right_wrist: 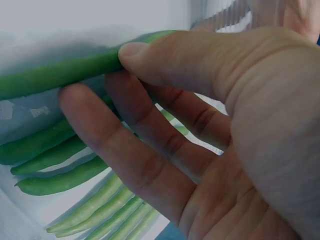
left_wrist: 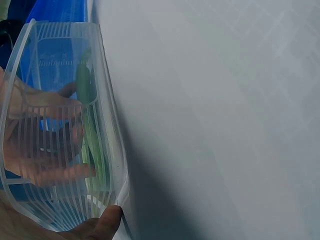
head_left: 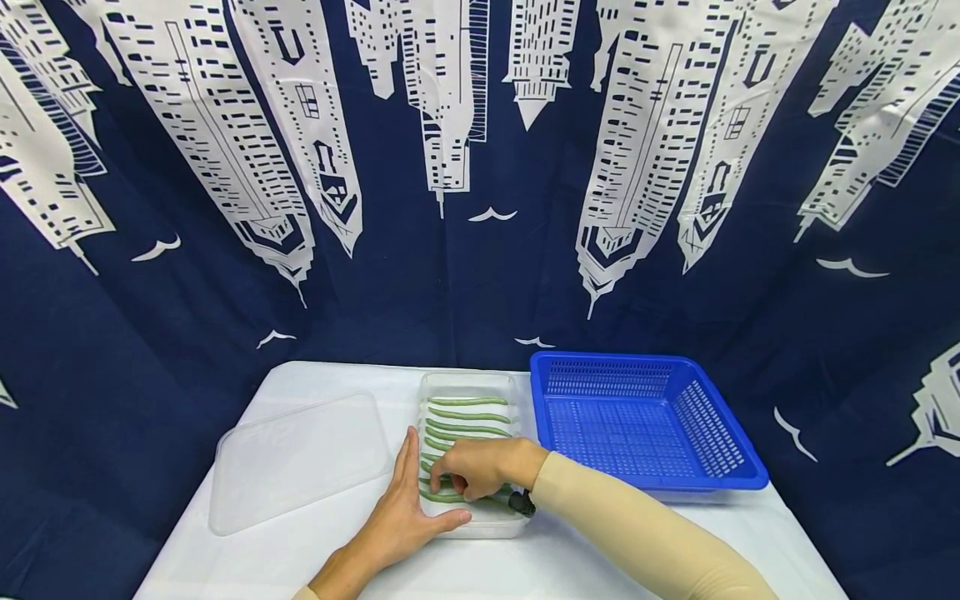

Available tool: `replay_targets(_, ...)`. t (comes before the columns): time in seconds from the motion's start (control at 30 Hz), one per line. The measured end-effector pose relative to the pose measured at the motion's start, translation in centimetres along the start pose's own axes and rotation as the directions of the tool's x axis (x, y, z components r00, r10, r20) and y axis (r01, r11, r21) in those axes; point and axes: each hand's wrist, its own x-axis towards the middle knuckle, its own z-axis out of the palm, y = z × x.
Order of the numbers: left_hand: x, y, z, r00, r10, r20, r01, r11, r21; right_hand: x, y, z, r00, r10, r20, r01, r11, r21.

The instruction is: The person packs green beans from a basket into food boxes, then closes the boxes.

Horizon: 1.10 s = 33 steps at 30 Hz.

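A clear plastic container (head_left: 487, 531) holds several green beans (head_left: 468, 402) laid in a row, crosswise, one beyond another. Inside its near end, my right hand (head_left: 483, 467) pinches a green bean (right_wrist: 55, 75) between thumb and fingertips; the other beans lie beyond the fingers in the right wrist view. My left hand (head_left: 405, 508) rests against the container's near left corner, its fingers straight along the left wall and its thumb reaching across the near end. Through the ribbed wall (left_wrist: 55, 130) in the left wrist view, the right hand's fingers show beside a bean.
A flat translucent lid (head_left: 300, 458) lies on the white table (head_left: 247, 558) left of the container. To the right sits a blue perforated basket (head_left: 611, 358), with the right forearm passing in front of it. Behind the table hangs a navy curtain (head_left: 405, 292) with white buildings.
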Motion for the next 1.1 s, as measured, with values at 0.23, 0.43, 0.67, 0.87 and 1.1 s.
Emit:
replay_targets(0.23,0.0,0.0,0.1,1.000,0.006,-0.003,-0.006,1.000,0.007,0.0,0.5,0.1,1.000,-0.010,-0.021,0.011,1.000,0.016)
replay_targets(0.43,0.1,0.1,0.0,1.000,0.003,0.003,-0.003,1.000,0.007,-0.2,0.7,-0.1,0.999,0.000,-0.037,0.001,1.000,0.023)
replay_targets(0.67,0.1,0.1,0.0,1.000,-0.005,0.011,0.005,1.000,0.005,-0.6,0.8,-0.7,0.997,-0.013,-0.070,0.015,1.000,0.025)
replay_targets(0.87,0.2,0.2,0.0,1.000,-0.010,0.013,0.009,1.000,0.005,-1.3,0.6,-1.4,0.995,-0.006,-0.095,0.013,0.997,0.072)
replay_targets(1.1,0.0,0.2,-0.1,0.999,-0.020,0.025,0.020,1.000,0.008,-2.8,0.3,-1.8,0.982,0.001,-0.189,0.019,0.994,0.105)
